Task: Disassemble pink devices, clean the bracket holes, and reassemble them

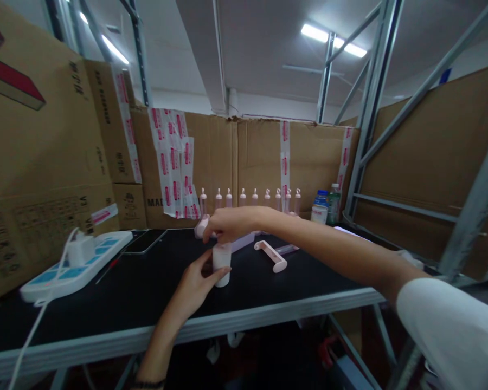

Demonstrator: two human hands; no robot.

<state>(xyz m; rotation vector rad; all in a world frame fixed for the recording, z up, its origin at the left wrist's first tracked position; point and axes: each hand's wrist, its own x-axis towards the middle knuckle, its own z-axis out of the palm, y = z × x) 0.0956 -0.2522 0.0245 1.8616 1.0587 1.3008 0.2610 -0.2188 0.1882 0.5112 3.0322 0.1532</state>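
Observation:
My left hand [197,279] is wrapped around a white cylindrical container [222,265] that stands upright near the front of the table. Right above it, my right hand [233,222] bends down with fingers curled at the container's top; what they pinch is hidden. A pale pink rounded piece [201,226] shows just behind the right fingers. Behind my hands stands a row of clear tubes with pink looped caps [255,197]. A pink bracket-shaped part [273,255] lies to the right, with a clear tube [288,249] beside it.
A white power strip [117,238] with a plugged-in charger [81,250] lies at left, near a dark phone [146,242] and a thin screwdriver-like tool [108,270]. Two bottles [320,208] stand at the back right. Cardboard walls [256,157] and metal posts enclose the black table [146,292].

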